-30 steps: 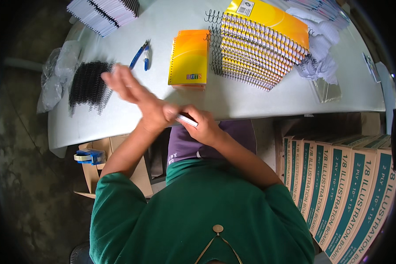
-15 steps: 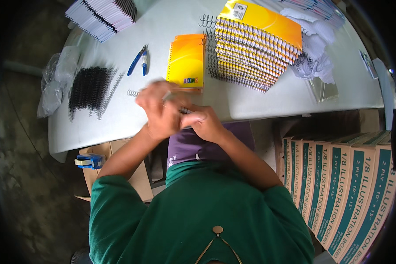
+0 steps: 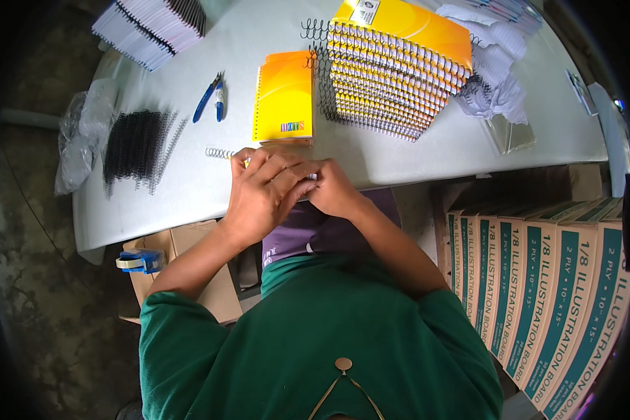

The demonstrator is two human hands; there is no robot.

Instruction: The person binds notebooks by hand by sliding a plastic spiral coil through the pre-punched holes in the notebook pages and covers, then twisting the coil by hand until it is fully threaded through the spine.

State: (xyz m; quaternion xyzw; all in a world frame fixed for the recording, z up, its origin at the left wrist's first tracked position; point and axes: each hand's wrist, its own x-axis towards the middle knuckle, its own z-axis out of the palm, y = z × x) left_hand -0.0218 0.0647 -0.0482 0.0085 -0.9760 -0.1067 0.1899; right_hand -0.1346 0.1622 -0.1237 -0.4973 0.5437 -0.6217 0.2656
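Close to the table's near edge, my two hands meet over a notebook held edge-on, mostly hidden beneath my fingers. A dark wire spiral coil (image 3: 219, 152) sticks out from its left end. My left hand (image 3: 262, 185) bends its fingers over the notebook's bound edge. Around the right end, my right hand (image 3: 334, 189) is closed, its thumb beside the coil. Just beyond them lie yellow-orange notebooks (image 3: 285, 98) with punched holes along the left side and no coil visible in them.
At the right stands a tall stack of coiled yellow notebooks (image 3: 392, 77). Left are a pile of black coils (image 3: 136, 150), blue-handled pliers (image 3: 206, 98), a cutter (image 3: 220, 101) and a plastic bag (image 3: 80, 140). A tape dispenser (image 3: 140, 261) and cartons (image 3: 539, 280) sit below table level.
My left hand, blurred and raised earlier, has settled onto the notebook with its fingers across the edge. My right hand keeps its hold. The whole view has shifted slightly.
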